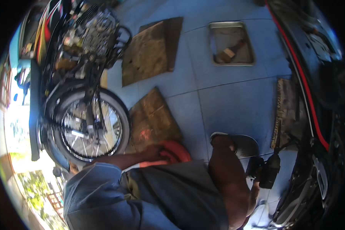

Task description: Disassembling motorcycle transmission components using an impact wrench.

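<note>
My left hand (152, 152) reaches forward and grips the rim of a red rounded object (176, 150), probably a low stool, beside my lap. My right hand (256, 188) is mostly hidden behind my bare leg (224, 176). What shows of it is closed around a black tool (270, 170) held low next to a black motorcycle with a red stripe (314, 115). My foot in a sandal (234, 142) rests on the blue tiled floor (226, 103).
A second motorcycle, with its spoked wheel (90, 126) and engine (88, 34), stands at the left. Two brown boards (149, 50) (153, 119) lie on the tiles. A metal tray (230, 43) holding a brush sits farther away. A worn mat (285, 111) lies by the right motorcycle.
</note>
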`<move>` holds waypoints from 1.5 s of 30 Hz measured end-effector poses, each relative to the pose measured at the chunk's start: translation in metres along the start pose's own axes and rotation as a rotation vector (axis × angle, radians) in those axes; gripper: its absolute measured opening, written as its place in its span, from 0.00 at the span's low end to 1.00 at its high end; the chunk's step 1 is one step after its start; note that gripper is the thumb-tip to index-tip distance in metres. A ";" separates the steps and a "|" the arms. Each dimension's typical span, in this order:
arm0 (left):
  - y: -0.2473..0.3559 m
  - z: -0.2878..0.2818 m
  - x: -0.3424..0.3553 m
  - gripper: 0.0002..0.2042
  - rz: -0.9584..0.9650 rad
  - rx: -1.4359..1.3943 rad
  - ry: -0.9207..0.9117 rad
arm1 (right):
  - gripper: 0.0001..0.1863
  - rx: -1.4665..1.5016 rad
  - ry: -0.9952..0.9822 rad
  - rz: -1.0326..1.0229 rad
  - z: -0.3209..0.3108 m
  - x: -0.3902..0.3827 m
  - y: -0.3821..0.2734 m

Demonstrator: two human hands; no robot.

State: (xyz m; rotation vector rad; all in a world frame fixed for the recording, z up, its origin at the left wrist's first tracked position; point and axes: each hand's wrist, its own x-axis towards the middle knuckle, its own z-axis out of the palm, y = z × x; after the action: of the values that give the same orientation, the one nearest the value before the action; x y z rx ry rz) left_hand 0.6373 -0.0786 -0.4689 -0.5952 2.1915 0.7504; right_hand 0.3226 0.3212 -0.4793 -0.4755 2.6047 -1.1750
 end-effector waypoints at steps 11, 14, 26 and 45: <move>-0.112 0.005 0.044 0.26 0.181 0.106 -0.777 | 0.15 -0.594 0.165 -0.109 0.014 -0.028 0.010; -0.101 0.020 0.116 0.27 0.329 0.277 -0.876 | 0.13 -0.322 0.347 0.220 0.017 -0.079 -0.029; 0.384 -0.077 0.140 0.22 0.899 -0.805 -0.275 | 0.28 -0.095 0.641 -0.028 0.049 -0.096 -0.036; 0.427 -0.110 0.192 0.24 0.929 -0.722 -0.488 | 0.20 -0.038 0.494 -0.059 0.063 -0.004 -0.066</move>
State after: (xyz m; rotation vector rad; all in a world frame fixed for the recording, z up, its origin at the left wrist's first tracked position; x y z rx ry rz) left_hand 0.2036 0.1218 -0.4124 0.3390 1.6163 1.9630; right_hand 0.3610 0.2391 -0.4695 -0.2983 3.0456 -1.4148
